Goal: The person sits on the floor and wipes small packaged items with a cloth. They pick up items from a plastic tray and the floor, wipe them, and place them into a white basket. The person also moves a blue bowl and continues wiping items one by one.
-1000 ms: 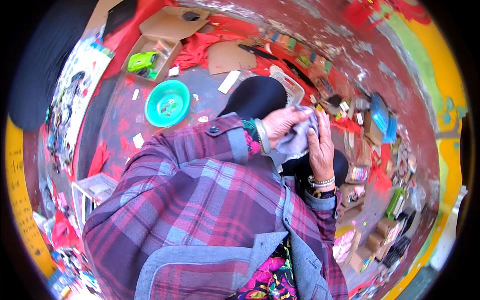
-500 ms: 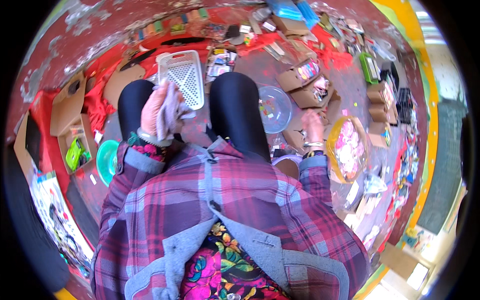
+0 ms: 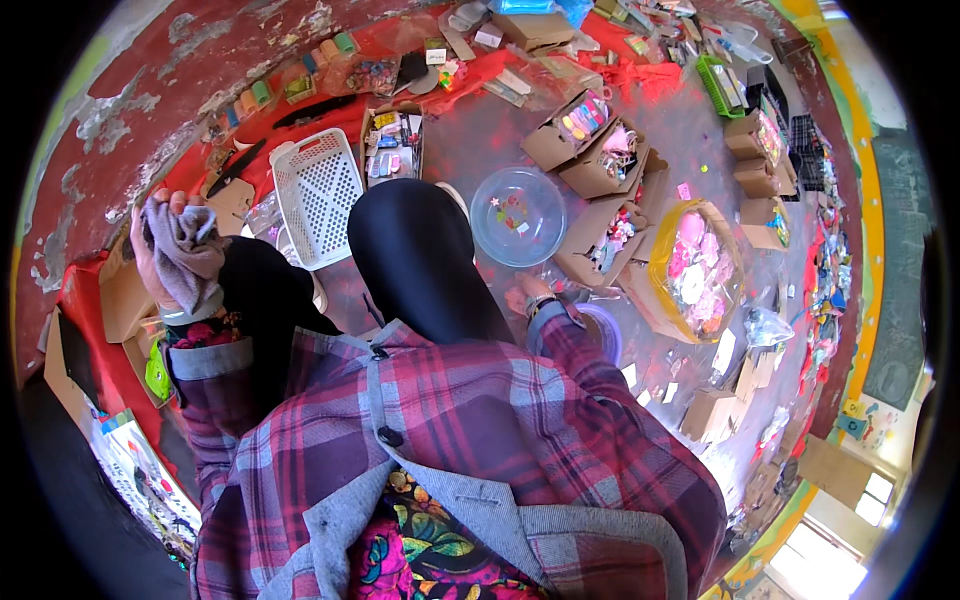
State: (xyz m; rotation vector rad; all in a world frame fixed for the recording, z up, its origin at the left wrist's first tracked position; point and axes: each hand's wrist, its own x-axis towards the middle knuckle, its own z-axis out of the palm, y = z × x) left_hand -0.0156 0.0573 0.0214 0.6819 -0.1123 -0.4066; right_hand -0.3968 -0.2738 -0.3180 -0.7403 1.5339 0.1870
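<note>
At the far left, my left hand (image 3: pixel 150 262) is closed around a crumpled greyish-mauve cloth (image 3: pixel 188 250), raised beside my left knee. My right hand (image 3: pixel 530 290) is low beside my right knee, just below a clear round plastic bowl (image 3: pixel 518 217) with a few small coloured bits in it. Its fingers are small and blurred, so their pose is unclear. A purple round container (image 3: pixel 608 335) stands right next to that wrist. Beyond my knees lies a white perforated basket (image 3: pixel 318 190). An open cardboard box (image 3: pixel 600 240) holding small colourful items is to the right of my right hand.
A yellow-rimmed box (image 3: pixel 700 270) of pink and white pieces stands at right. Cardboard boxes (image 3: pixel 580 120) with small goods sit beyond the bowl. A box of small packets (image 3: pixel 393 145) is beside the basket. A green basket (image 3: pixel 722 85) stands far right; a peeling red wall (image 3: pixel 130 110) rises at left.
My left hand has moved left, carrying the cloth. My right hand has moved left from the cardboard boxes to beside my knee. The whole view has shifted.
</note>
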